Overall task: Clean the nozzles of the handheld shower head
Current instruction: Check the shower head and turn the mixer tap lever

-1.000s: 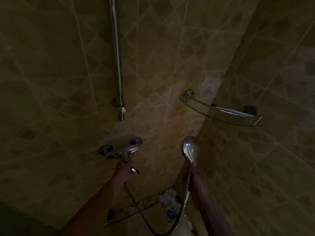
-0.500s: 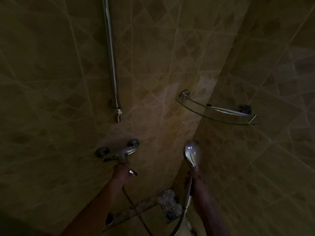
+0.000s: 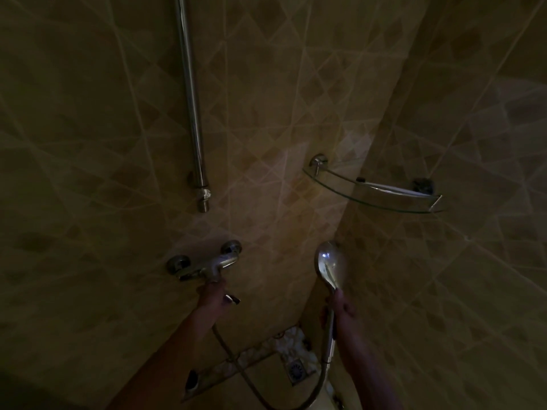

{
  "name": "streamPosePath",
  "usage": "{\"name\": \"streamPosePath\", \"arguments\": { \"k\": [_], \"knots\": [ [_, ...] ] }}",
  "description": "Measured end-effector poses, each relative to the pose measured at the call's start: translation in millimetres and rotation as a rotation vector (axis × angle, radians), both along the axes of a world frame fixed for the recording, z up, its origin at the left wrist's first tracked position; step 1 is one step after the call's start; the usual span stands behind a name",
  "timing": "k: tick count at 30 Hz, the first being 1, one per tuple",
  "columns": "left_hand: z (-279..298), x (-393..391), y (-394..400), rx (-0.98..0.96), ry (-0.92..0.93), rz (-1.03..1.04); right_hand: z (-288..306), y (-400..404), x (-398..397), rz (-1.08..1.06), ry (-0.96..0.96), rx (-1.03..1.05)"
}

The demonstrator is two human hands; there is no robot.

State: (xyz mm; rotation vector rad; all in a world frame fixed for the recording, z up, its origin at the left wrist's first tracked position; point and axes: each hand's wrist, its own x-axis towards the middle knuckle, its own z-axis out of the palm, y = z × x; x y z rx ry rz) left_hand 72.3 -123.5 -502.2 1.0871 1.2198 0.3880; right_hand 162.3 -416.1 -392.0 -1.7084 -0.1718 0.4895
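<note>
1. The scene is a dim, tiled shower corner seen from above.
2. The right hand (image 3: 340, 310) is wrapped around the handle of the handheld shower head (image 3: 330, 266), holding it upright near the corner – its shiny back faces the camera, so the nozzles are hidden.
3. The left hand (image 3: 213, 295) grasps the lever under the wall-mounted mixer tap (image 3: 204, 263).
4. A metal hose (image 3: 236, 365) loops from the tap down and back up to the handle.
5. A chrome riser pipe (image 3: 191, 102) runs up the wall above the tap.
6. A glass corner shelf (image 3: 373, 195) sits to the right – above the shower head.
7. A floor drain (image 3: 296, 370) lies below.
</note>
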Motion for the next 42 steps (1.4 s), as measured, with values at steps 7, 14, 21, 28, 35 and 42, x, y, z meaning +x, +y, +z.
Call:
{"name": "streamPosePath", "arguments": {
  "k": [7, 14, 21, 28, 35, 42],
  "knots": [
    [4.7, -0.7, -0.5, -0.043, -0.102, 0.012, 4.8, 3.8, -0.2, 0.021, 0.010, 0.000],
    [18.9, -4.0, -6.0, -0.103, -0.095, 0.006, 3.8, 14.5, 1.5, 0.027, 0.040, -0.031],
    [18.8, -3.2, -10.7, -0.087, -0.093, 0.062, -3.0, 20.8, -1.0, 0.005, 0.039, -0.009],
    [21.8, -6.7, -12.5, -0.023, -0.068, -0.011, -7.0, 23.7, 2.2, 0.007, 0.034, -0.030],
    [27.2, -5.6, -10.1, -0.074, -0.037, 0.031, -0.2, 27.1, 1.1, 0.023, 0.056, -0.004],
    [31.6, -12.0, -18.0, -0.028, -0.083, -0.014, -1.1, 30.5, 2.1, 0.028, 0.054, 0.001]
  ]
}}
